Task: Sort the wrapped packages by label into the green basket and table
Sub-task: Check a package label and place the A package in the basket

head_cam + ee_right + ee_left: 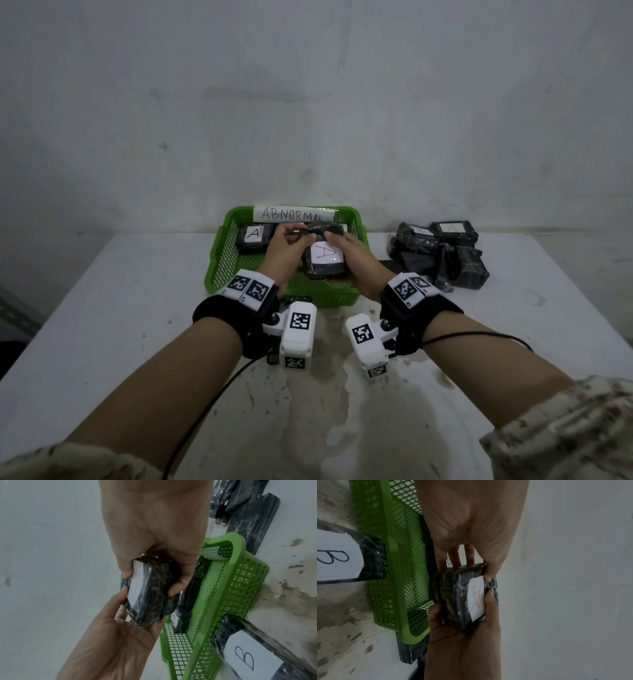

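Both hands hold one black wrapped package (323,260) with a red "A" on its white label, above the front of the green basket (219,260). My left hand (287,236) pinches its far left end. My right hand (337,240) grips its right side, thumb on top. The left wrist view shows the package (453,601) held between the left hand (471,566) and the right hand. In the right wrist view the right hand (151,581) curls round the package (154,588). A black "A" package (253,236) lies inside the basket.
The basket carries an "ABNORMAL" sign (293,214) on its far rim. A pile of several black packages (442,253) lies on the table (120,308) to the right. A package labelled "B" (248,655) lies by the basket's near side. A wall stands behind.
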Motion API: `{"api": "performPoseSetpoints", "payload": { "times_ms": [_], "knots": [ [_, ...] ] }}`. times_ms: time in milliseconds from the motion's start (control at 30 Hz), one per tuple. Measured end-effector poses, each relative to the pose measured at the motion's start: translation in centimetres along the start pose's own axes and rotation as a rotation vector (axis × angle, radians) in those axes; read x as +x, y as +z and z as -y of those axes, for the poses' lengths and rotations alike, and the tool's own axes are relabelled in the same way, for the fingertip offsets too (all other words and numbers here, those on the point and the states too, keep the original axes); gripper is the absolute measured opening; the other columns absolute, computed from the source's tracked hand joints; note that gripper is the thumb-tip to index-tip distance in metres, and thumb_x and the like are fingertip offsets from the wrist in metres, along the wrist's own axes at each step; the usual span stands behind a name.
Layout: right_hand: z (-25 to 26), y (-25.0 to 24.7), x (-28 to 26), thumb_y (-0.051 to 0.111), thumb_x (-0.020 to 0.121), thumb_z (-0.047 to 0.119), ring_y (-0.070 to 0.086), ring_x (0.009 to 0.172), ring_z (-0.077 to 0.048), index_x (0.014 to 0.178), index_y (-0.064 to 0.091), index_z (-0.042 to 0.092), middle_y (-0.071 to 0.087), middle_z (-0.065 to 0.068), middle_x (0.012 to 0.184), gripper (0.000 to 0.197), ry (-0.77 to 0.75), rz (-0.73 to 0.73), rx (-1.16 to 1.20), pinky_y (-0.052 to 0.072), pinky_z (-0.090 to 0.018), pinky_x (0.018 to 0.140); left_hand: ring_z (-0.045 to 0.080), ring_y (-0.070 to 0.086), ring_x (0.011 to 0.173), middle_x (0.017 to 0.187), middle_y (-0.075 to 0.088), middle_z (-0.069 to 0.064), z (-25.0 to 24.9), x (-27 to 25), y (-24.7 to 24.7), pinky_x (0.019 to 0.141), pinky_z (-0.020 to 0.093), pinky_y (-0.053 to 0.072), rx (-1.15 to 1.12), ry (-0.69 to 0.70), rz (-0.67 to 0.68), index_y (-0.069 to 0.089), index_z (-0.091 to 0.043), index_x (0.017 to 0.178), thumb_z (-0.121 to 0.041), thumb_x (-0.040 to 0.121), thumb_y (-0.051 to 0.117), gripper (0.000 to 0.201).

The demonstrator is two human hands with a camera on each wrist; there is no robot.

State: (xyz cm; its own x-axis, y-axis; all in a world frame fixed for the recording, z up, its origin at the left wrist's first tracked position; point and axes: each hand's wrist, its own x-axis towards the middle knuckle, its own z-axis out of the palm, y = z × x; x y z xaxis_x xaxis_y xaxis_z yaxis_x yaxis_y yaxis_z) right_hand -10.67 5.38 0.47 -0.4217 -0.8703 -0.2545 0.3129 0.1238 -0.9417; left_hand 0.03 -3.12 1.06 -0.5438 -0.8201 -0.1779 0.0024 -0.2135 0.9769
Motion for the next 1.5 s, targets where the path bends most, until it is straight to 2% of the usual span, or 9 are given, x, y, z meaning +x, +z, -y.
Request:
{"api": "performPoseSetpoints", "payload": {
  "times_ms": [300,500,700,833,967,1100,1200,1300,1500],
  "knots": [
    [0.0,0.0,0.1,0.062,0.088,0.008,0.064,0.075,-0.017,0.115,0.057,0.014,0.066,-0.004,0.095,0.028,-0.071,0.017,0.016,0.047,-0.021,0.047,0.023,0.063,0.092,0.115,0.061,0.014,-0.1,0.1,-0.1,0.086,0.040,0.051,-0.248,-0.084,0.072,0.043,-0.006,0.134,-0.005,0.089,0.059,0.048],
    [0.0,0.6,0.0,0.058,0.087,-0.003,0.061,0.095,-0.024,0.125,0.053,0.012,0.061,-0.010,0.115,0.042,-0.079,0.073,0.063,0.057,-0.029,0.068,0.021,0.063,0.090,0.113,0.061,0.012,0.0,0.3,-0.6,0.082,0.035,0.053,-0.289,-0.021,0.033,0.041,-0.005,0.135,0.008,0.089,0.052,0.050],
    [-0.1,0.8,-0.8,0.068,0.083,0.001,0.062,0.103,-0.026,0.127,0.045,0.026,0.062,-0.006,0.112,0.055,-0.166,0.019,-0.072,0.056,-0.036,0.082,0.032,0.061,0.099,0.112,0.059,0.019,0.8,0.7,-1.6,0.086,0.046,0.053,0.127,0.080,-0.105,0.050,-0.027,0.096,-0.005,0.081,0.067,0.033],
    [0.2,1.4,-1.1,0.052,0.096,0.020,0.059,0.103,-0.019,0.138,0.043,0.024,0.057,-0.003,0.117,0.043,-0.126,0.061,-0.011,0.053,-0.035,0.085,0.028,0.059,0.095,0.105,0.059,0.015,0.2,0.7,-0.8,0.085,0.040,0.050,0.138,0.054,-0.076,0.055,-0.013,0.096,-0.011,0.096,0.045,0.010],
    [0.4,1.2,-1.2,0.043,0.101,0.026,0.056,0.100,-0.008,0.136,0.050,0.025,0.060,0.007,0.113,0.036,-0.142,0.061,-0.098,0.047,-0.034,0.081,0.026,0.064,0.101,0.110,0.066,0.016,-0.4,0.2,-0.4,0.087,0.038,0.053,-0.055,0.032,0.061,0.060,-0.004,0.118,-0.044,0.099,0.035,0.051],
    [0.5,0.7,-1.4,0.050,0.098,0.015,0.061,0.076,-0.005,0.119,0.063,0.017,0.067,0.005,0.103,0.026,-0.205,0.021,-0.223,0.046,-0.023,0.066,0.029,0.062,0.108,0.121,0.062,0.017,0.0,1.1,-1.2,0.096,0.047,0.049,-0.038,0.008,-0.027,0.051,-0.003,0.125,-0.055,0.069,0.071,0.079],
    [0.5,0.6,-0.6,0.058,0.092,0.007,0.054,0.066,-0.009,0.110,0.060,0.009,0.056,-0.003,0.081,0.019,-0.317,-0.202,-0.174,0.044,-0.016,0.058,0.030,0.061,0.110,0.121,0.062,0.019,-0.1,0.9,-1.2,0.097,0.048,0.048,-0.032,0.014,0.019,0.053,-0.002,0.124,-0.036,0.091,0.056,0.048],
    [0.6,0.9,-0.4,0.060,0.093,0.029,0.057,0.089,-0.012,0.127,0.047,0.020,0.053,-0.004,0.102,0.038,-0.232,-0.193,-0.135,0.046,-0.016,0.067,0.029,0.061,0.112,0.120,0.063,0.018,-0.3,0.3,-0.7,0.101,0.048,0.045,-0.027,0.011,0.095,0.056,-0.003,0.123,-0.030,0.095,0.050,0.039],
    [0.5,2.2,-0.6,0.046,0.100,0.029,0.059,0.111,-0.027,0.130,0.044,0.009,0.057,-0.012,0.122,0.036,-0.168,-0.152,-0.152,0.053,-0.043,0.090,0.019,0.062,0.101,0.109,0.066,0.007,-0.9,-0.5,0.0,0.095,0.038,0.048,-0.035,-0.010,0.165,0.061,-0.010,0.114,-0.028,0.098,0.045,0.028]
  ]
}}
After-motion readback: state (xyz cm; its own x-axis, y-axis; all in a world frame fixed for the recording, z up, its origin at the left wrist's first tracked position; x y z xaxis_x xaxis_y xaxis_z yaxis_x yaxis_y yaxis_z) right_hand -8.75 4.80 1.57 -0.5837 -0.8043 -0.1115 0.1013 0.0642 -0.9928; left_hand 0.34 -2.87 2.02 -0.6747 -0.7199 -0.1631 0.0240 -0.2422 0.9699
